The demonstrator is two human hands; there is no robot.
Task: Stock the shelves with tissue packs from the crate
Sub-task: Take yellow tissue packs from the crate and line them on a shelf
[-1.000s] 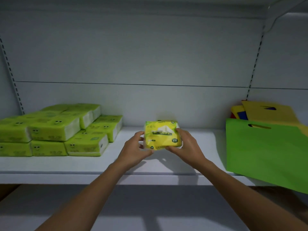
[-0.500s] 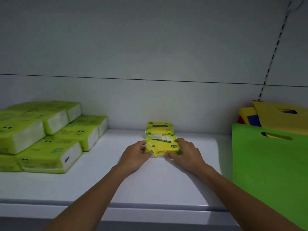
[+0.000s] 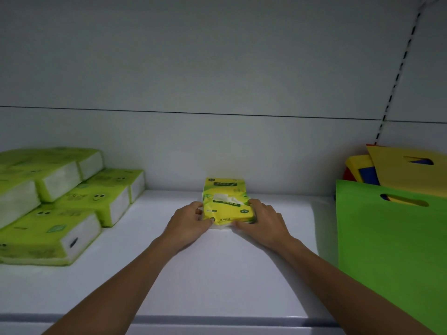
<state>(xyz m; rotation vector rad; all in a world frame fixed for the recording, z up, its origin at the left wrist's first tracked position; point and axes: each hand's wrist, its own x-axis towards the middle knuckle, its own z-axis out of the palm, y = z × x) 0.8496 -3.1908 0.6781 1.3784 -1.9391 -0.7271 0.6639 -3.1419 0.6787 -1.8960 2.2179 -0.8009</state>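
A yellow tissue pack point(image 3: 227, 210) lies flat on the white shelf point(image 3: 217, 274), in front of a second yellow pack point(image 3: 223, 185) that stands against the back wall. My left hand point(image 3: 187, 222) grips the near pack's left side with curled fingers. On the pack's right side, my right hand point(image 3: 261, 220) grips it the same way. A stack of several lime-green tissue packs point(image 3: 60, 201) sits at the shelf's left end. The crate is out of view.
Green point(image 3: 391, 243) and yellow point(image 3: 408, 170) non-woven bags with cut-out handles lean at the shelf's right end. The grey back panel point(image 3: 217, 93) rises behind. The shelf's front lip point(image 3: 217, 321) runs along the bottom.
Both hands carried the yellow pack forward from above the shelf edge and set it down flat in front of the rear pack. The view moved closer to the shelf.
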